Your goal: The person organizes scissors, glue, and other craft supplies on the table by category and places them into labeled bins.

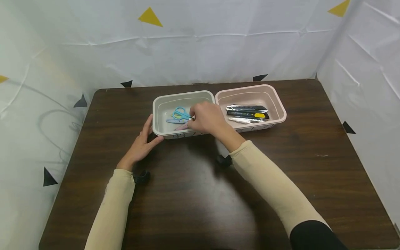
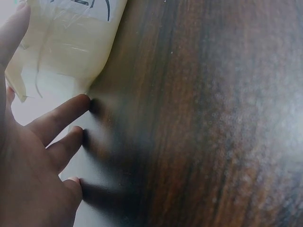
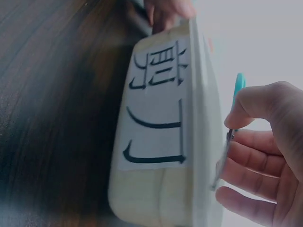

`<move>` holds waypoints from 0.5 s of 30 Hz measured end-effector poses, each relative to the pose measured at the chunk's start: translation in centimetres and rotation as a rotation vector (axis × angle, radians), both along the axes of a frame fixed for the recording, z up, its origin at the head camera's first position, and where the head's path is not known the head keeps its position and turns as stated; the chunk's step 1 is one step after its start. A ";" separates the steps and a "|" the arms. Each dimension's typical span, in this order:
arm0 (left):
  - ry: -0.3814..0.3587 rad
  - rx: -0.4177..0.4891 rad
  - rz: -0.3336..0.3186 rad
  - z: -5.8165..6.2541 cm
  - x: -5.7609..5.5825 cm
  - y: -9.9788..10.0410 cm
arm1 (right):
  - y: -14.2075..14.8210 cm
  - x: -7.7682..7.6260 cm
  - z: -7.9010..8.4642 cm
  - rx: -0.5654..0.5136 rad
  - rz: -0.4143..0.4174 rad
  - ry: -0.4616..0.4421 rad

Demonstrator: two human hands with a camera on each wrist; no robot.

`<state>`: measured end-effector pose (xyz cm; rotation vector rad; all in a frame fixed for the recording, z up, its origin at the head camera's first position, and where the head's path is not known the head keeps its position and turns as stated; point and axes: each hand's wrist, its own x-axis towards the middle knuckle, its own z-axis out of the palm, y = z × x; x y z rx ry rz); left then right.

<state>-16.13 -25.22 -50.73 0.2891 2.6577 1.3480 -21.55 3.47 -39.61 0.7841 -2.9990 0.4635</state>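
Observation:
In the head view my right hand [image 1: 207, 118] reaches into the pale green plastic bin [image 1: 158, 128] and pinches a pair of scissors with light-blue handles [image 1: 179, 113]. The right wrist view has the blue-handled scissors [image 3: 231, 130] between thumb and fingers, blades pointing down beside the bin wall. Other scissors with lilac [image 1: 175, 121] and pink [image 1: 182, 127] handles lie in the bin, partly covered by my hand. My left hand [image 1: 140, 147] rests at the bin's near left corner, fingers extended along its end and thumb at the front rim.
Touching the green bin on its right is a pink bin [image 1: 278, 111] holding several utility knives [image 1: 247, 114]. A label with black characters [image 3: 154, 104] is on the green bin's front. Both stand toward the back of a dark wooden table [image 1: 187, 194], with white sheeting [image 1: 200, 55] behind.

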 end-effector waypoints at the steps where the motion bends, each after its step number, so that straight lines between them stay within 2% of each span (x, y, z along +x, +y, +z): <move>1: 0.000 -0.001 -0.001 0.0 0.0 0.0 | -0.1 -0.3 -0.2 -0.007 -0.014 -0.014; 7: 0.006 0.005 0.002 -0.2 -0.1 -0.1 | -0.5 -2.0 -1.1 -0.018 -0.080 -0.061; 15: 0.015 0.015 -0.008 0.1 -0.2 0.3 | -0.5 -2.8 -2.8 -0.014 -0.133 -0.112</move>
